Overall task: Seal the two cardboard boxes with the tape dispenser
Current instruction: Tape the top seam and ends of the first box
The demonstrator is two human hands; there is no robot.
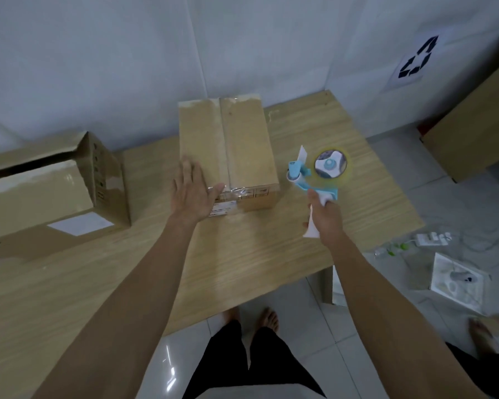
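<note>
I see the bench (242, 254) carrying 2 boxes. The left box (41, 194) lies at the left edge, its top flap gaping. The middle box (228, 151) stands closed, clear tape along its seam. My left hand (192, 194) lies flat on its near corner, fingers (189, 168) spread. My right hand (324, 216) grips the dispenser (317, 174), fingers wrapped round its handle, just right of that box.

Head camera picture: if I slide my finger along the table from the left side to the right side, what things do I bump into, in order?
Open cardboard box → left hand resting flat on the taped cardboard box → blue tape dispenser held in the right hand.
</note>
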